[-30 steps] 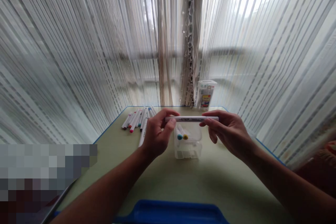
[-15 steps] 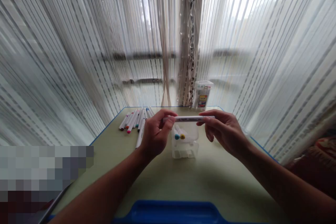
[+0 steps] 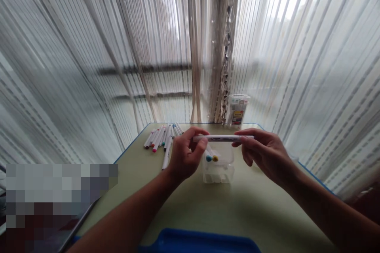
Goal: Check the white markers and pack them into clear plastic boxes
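A white marker (image 3: 224, 138) is held level above the table between my two hands. My left hand (image 3: 188, 152) pinches its left end between thumb and fingers. At the other end, the thumb and fingertips of my right hand (image 3: 263, 146) grip it. Dark print shows along the middle of the barrel. Behind and below it sits a clear plastic box (image 3: 218, 172) with several compartments. Two markers lie in the box, one with a teal end (image 3: 209, 158) and one with a yellow end (image 3: 215, 158).
Several loose white markers (image 3: 158, 138) with coloured ends lie in a pile at the table's back left. A clear marker case (image 3: 238, 111) with a label stands upright at the back right. A blue tray (image 3: 204, 241) is at the front edge. Striped curtains (image 3: 166, 47) hang behind the table.
The camera view swings slightly, so the scene sits further right and a little lower in the picture. Both hands keep the marker level in much the same grip.
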Tool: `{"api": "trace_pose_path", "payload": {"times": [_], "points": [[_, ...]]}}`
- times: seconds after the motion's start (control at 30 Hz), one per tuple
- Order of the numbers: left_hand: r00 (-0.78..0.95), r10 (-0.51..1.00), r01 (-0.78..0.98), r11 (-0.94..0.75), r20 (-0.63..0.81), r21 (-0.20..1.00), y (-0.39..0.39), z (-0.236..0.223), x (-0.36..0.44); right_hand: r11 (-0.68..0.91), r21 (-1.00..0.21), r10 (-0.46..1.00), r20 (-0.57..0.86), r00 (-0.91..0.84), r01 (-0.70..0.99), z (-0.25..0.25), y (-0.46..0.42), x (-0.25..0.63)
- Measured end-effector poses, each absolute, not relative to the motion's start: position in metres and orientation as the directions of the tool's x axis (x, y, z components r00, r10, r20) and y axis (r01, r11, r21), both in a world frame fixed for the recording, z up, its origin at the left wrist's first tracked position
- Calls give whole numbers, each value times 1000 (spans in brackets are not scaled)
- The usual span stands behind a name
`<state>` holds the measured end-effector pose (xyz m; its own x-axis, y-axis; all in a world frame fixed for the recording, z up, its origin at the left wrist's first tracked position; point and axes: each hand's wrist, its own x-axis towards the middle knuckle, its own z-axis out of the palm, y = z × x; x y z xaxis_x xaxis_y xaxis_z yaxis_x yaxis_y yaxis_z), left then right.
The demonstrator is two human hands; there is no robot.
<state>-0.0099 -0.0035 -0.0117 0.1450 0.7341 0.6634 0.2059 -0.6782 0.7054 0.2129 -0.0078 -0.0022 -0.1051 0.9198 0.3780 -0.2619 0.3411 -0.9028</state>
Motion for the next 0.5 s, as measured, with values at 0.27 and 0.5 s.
{"api": "trace_pose_path", "payload": {"times": [0.27, 0.5], "points": [[147, 753, 162, -657, 641, 736, -3, -13, -10, 347, -899, 918, 384, -101, -266, -2, -7, 212], [94, 817, -3, -571, 568, 821, -5, -8, -7, 321, -883, 911, 386, -143, -343, -1, -6, 214]]}}
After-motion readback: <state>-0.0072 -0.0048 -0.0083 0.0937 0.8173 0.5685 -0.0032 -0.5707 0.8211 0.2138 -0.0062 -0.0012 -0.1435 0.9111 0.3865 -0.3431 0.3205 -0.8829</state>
